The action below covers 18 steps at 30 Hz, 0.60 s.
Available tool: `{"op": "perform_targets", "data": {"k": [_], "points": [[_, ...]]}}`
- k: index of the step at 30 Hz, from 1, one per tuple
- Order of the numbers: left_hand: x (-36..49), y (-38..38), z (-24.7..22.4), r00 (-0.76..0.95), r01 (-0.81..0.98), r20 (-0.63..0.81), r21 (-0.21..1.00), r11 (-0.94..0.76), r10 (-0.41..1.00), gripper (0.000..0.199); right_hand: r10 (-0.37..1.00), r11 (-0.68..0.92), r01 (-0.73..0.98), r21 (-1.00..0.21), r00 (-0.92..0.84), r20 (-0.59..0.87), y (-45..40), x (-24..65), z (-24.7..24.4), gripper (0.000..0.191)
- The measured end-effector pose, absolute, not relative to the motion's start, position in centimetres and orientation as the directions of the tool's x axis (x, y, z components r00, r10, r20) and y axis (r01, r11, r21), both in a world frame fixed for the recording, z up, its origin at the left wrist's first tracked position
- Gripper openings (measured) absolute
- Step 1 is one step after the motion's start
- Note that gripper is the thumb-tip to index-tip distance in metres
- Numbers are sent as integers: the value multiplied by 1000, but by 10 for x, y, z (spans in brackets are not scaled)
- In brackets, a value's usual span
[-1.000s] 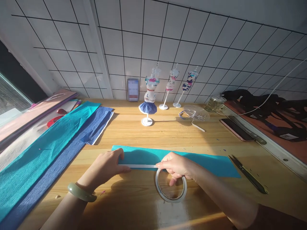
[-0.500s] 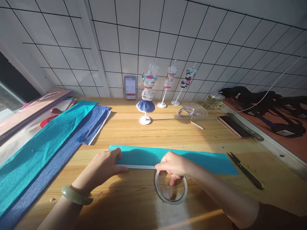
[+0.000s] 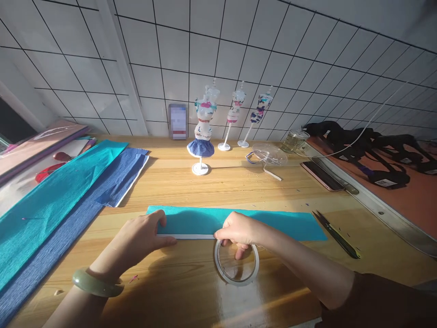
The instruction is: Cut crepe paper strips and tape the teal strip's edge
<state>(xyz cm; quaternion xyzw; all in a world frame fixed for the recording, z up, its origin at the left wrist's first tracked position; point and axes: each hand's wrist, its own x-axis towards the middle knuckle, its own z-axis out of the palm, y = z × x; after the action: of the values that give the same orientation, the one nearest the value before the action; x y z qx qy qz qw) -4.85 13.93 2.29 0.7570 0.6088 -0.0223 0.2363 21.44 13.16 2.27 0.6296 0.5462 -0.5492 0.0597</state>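
A long strip of teal crepe paper [image 3: 194, 220] lies flat across the wooden table. Along its near edge runs a narrow white line of double-sided tape [image 3: 191, 236]. My left hand [image 3: 146, 232] rests on the strip's left end, thumb along the taped edge and apart from the forefinger. My right hand [image 3: 239, 232] is closed on the roll of tape [image 3: 252, 275], pinching the tape near the middle of the strip. Some fingers pass through the ring, which hangs over the near edge. Scissors [image 3: 337, 234] lie by the strip's right end.
Teal crepe paper [image 3: 78, 175] and blue crepe paper [image 3: 85, 216] lie at left. Small dress forms stand at the back, one with a blue skirt [image 3: 200, 148]. A phone [image 3: 322, 176], a glass jar [image 3: 295, 140] and black straps [image 3: 375, 168] are at right.
The camera view has shifted slightly, so everything sits a little further left. Both hands keep nearly the same places on the strip, and the taped length looks about equal.
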Motion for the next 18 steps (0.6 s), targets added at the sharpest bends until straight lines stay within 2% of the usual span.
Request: {"op": "perform_targets", "data": {"k": [18], "points": [[-50, 142, 14, 226, 933, -328, 343, -107, 917, 45, 604, -405, 797, -448, -134, -786, 133, 209, 17, 18]]}}
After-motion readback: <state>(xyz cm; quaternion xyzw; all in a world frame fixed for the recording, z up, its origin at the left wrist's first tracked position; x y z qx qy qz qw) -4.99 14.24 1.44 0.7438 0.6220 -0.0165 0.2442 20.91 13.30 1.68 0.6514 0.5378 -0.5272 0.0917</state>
